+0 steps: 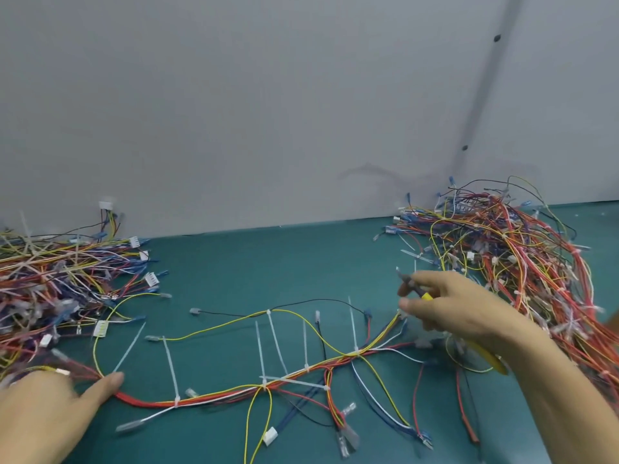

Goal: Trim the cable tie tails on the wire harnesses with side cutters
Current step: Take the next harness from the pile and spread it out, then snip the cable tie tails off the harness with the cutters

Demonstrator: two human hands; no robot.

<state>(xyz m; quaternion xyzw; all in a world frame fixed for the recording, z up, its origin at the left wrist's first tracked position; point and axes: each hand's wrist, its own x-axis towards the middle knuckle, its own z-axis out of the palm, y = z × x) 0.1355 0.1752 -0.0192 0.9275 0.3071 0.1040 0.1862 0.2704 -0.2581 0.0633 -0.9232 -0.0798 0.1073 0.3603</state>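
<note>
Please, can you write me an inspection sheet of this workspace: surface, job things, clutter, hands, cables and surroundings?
Surface: teal mat.
Job's things: one harness spread flat, its white tie tails uncut; side cutters with yellow handles.
Clutter: left pile and right pile of harnesses.
Hands: left hand presses the harness end; right hand grips the side cutters.
Cables: nothing seen apart from harness wires.
Surroundings: grey wall behind.

I have bare desk (268, 262) open toward twelve o'clock; the left wire pile (50, 279) blocks nine, the right wire pile (519, 256) blocks two, and the spread harness (217, 398) crosses six.
</note>
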